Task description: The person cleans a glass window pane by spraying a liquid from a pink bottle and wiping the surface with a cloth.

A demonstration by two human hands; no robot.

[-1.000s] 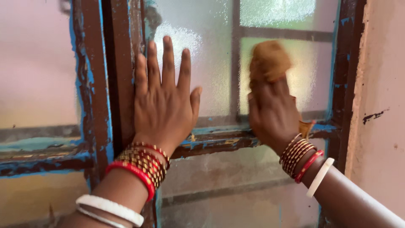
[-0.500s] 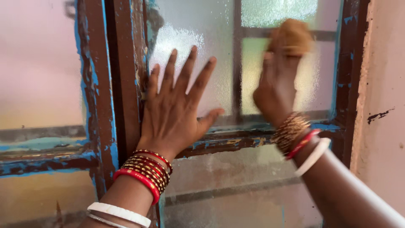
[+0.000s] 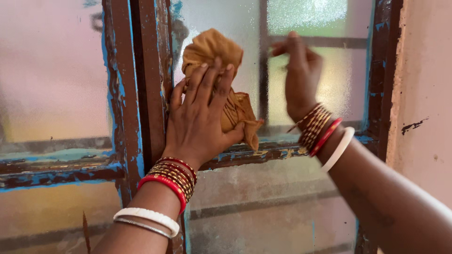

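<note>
Two hands: both were raised at the frosted window pane (image 3: pixel 301 28), centre of frame.
Left hand (image 3: pixel 200 117): you pressed the mustard cloth (image 3: pixel 214 51) to the glass, fingers spread over it.
Right hand (image 3: pixel 301 70): empty, fingers loosely curled, right of the cloth.
Frame (image 3: pixel 141 94): brown with peeling blue paint, left of your hands.

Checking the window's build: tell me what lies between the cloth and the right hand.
In the head view, a vertical brown glazing bar stands between the cloth and the right hand.
</note>
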